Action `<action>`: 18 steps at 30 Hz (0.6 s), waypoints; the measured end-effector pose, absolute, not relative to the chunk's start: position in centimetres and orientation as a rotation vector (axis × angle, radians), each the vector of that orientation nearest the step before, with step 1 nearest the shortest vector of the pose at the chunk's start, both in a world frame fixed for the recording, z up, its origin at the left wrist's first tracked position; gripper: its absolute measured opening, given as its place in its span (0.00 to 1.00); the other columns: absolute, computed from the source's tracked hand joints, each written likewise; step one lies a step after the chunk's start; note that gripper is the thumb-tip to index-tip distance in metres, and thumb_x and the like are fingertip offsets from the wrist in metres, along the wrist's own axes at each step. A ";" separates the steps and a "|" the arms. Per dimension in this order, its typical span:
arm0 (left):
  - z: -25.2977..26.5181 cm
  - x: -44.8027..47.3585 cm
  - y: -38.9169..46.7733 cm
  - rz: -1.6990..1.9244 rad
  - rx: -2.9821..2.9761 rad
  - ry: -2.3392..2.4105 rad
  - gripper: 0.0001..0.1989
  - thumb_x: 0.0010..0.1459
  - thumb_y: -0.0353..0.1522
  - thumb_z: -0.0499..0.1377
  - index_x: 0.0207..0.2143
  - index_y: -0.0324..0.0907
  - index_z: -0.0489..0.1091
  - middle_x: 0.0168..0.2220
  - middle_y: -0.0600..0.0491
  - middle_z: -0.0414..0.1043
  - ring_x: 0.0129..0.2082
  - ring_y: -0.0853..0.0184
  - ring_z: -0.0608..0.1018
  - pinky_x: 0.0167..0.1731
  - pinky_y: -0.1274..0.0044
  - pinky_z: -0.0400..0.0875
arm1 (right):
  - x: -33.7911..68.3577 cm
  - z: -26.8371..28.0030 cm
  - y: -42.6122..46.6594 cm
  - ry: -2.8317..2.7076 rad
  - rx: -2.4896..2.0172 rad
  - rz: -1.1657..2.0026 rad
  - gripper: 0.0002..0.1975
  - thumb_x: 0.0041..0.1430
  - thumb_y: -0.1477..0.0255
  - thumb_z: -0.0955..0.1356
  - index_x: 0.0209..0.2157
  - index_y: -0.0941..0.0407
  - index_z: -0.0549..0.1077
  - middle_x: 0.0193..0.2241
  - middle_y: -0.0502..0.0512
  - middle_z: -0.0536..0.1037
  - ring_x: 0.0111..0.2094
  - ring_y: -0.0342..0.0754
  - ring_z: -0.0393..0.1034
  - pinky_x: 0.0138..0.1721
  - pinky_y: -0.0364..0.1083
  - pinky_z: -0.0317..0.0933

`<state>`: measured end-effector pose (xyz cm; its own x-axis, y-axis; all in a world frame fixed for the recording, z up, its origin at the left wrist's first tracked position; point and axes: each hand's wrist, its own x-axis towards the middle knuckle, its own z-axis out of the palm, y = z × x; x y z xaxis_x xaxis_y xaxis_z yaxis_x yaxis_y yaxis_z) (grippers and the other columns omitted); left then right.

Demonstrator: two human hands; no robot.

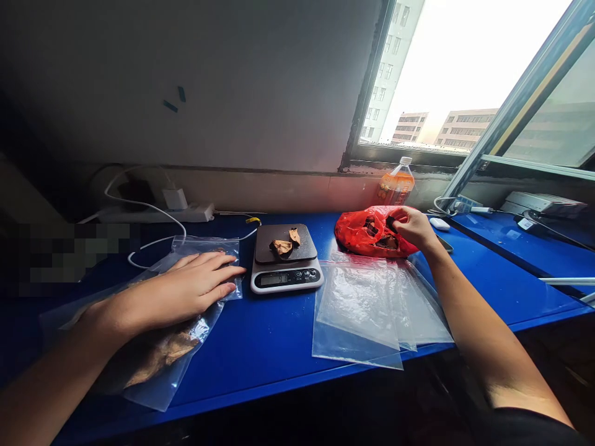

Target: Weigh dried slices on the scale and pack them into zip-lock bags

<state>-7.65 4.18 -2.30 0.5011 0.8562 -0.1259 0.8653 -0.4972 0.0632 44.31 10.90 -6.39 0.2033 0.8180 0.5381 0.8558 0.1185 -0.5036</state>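
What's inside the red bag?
In the red bag, dark pieces show at the opening, near the right hand. Anything deeper is hidden by those pieces and the bag.

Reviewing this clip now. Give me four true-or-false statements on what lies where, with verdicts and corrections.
1. Two dried pieces lie on the scale. True.
2. The left hand is inside the red bag. False: it lies over a filled clear bag; the right hand is at the red bag.
3. Flat clear bags lie in front of the red bag. True.
4. The bottle lies on its side. False: it stands upright.
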 end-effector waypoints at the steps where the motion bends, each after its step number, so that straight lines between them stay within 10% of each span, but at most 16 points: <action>1: -2.2 -7.6 4.1 -0.133 2.615 1.512 0.29 0.66 0.48 0.46 0.64 0.51 0.68 0.69 0.48 0.62 0.71 0.47 0.58 0.68 0.50 0.52 | 44.3 -6.3 10.9 -1.595 -1.686 -0.062 0.14 0.43 0.75 0.65 0.32 0.57 0.79 0.31 0.54 0.83 0.32 0.49 0.76 0.38 0.45 0.69; 18: -2.5 -8.0 4.2 -0.063 2.707 1.439 0.29 0.67 0.50 0.45 0.63 0.53 0.70 0.68 0.48 0.64 0.69 0.48 0.63 0.66 0.52 0.57 | 44.3 -6.3 11.0 -1.605 -1.705 -0.060 0.19 0.39 0.76 0.62 0.31 0.56 0.82 0.31 0.53 0.84 0.32 0.50 0.76 0.37 0.46 0.68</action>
